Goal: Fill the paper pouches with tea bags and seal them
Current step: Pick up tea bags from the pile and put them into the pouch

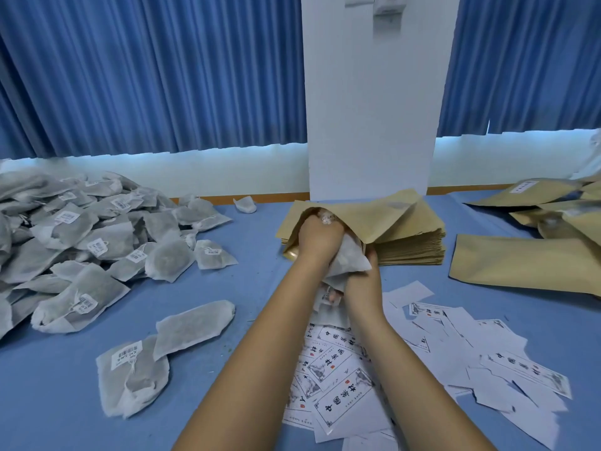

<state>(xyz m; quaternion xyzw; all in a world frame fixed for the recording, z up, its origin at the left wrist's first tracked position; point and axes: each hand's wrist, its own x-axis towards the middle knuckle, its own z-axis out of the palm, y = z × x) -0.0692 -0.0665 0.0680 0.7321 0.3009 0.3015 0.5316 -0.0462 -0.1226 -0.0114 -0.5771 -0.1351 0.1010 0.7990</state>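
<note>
My left hand [317, 237] grips the mouth of a brown paper pouch [374, 216] held above the table. My right hand [364, 281] holds white tea bags [349, 258] and pushes them up into that opening. The far end of the tea bags is hidden inside the pouch. A stack of flat pouches [413, 247] lies just behind my hands. A big heap of tea bags [81, 229] covers the left of the table, and two loose tea bags [192, 327] lie nearer to me.
Printed paper labels [338, 385] and torn label backing [507, 379] are scattered under my forearms. One flat pouch [520, 265] and several filled pouches [553, 203] lie at the right. A white pillar [370, 125] and blue curtains stand behind the blue table [227, 369].
</note>
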